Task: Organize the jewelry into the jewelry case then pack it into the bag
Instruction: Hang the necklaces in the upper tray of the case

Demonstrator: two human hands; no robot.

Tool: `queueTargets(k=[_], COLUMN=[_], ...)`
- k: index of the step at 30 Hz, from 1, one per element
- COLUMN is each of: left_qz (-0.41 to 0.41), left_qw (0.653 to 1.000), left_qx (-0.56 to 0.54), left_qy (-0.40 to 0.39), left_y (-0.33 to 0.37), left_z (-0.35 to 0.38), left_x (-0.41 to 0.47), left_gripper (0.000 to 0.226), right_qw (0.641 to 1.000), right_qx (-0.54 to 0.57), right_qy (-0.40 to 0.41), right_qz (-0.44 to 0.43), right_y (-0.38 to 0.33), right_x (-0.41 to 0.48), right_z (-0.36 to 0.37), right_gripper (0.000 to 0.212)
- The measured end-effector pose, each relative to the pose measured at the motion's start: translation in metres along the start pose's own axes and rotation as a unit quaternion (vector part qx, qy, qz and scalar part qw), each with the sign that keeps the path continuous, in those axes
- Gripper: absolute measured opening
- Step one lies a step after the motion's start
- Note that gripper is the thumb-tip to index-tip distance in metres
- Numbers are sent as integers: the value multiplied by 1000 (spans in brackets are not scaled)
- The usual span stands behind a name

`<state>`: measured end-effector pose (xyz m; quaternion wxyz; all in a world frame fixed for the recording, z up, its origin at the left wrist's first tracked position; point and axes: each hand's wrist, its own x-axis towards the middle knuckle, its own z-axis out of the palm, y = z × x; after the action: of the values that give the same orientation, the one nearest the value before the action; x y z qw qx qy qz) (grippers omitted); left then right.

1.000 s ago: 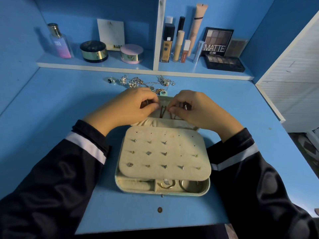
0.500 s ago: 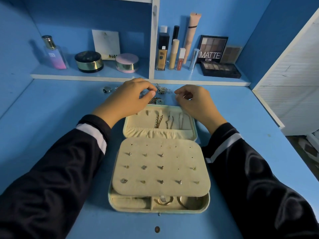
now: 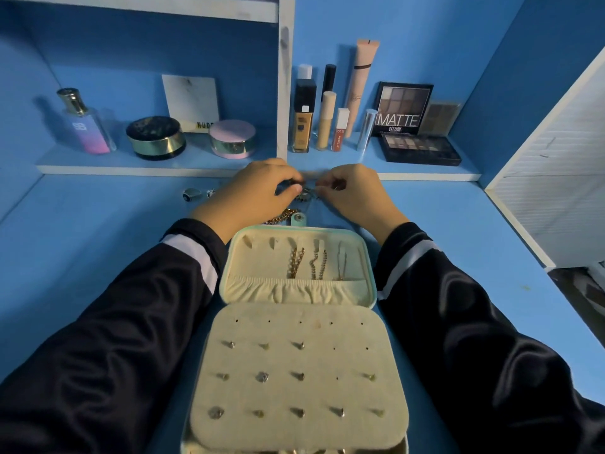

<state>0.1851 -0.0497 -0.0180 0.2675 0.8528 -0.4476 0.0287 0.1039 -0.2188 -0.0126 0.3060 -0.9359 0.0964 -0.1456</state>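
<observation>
Both hands (image 3: pixel 262 194) on jewelry (image 3: pixel 306 195) beyond case (image 3: pixel 296 290)

The left sleeve (image 3: pixel 114 339) and right sleeve (image 3: pixel 491 339) are long, loose and dark, nearly black, with a slight sheen. Each carries one broad white band (image 3: pixel 193 257) just above its dark cuff. The left hand (image 3: pixel 255 191) and right hand (image 3: pixel 353 191) are bare.
</observation>
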Motion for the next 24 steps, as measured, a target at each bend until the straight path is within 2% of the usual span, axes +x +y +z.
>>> queueTargets(k=[5, 9, 14, 18, 24], left_qz=[15, 17, 23, 22, -20], left_qw=[1000, 1000, 1000, 999, 987], left_qx=[15, 9, 2, -11, -147], left_qy=[7, 9, 19, 31, 63], left_y=[-5, -7, -6, -5, 11], left_z=[1, -2, -3, -5, -12], left_x=[1, 1, 0, 1, 3], left_gripper=[21, 21, 20, 19, 23], right_qw=[998, 994, 993, 996, 979], right_qx=[-24, -50, -66, 42, 201], right_qy=[-43, -68, -81, -51, -25], right_qz=[37, 70, 56, 59, 0], right_y=[-9, -14, -15, -15, -23], right_x=[9, 12, 9, 11, 7], right_z=[-2, 0, -3, -9, -25], right_gripper=[10, 23, 13, 15, 15])
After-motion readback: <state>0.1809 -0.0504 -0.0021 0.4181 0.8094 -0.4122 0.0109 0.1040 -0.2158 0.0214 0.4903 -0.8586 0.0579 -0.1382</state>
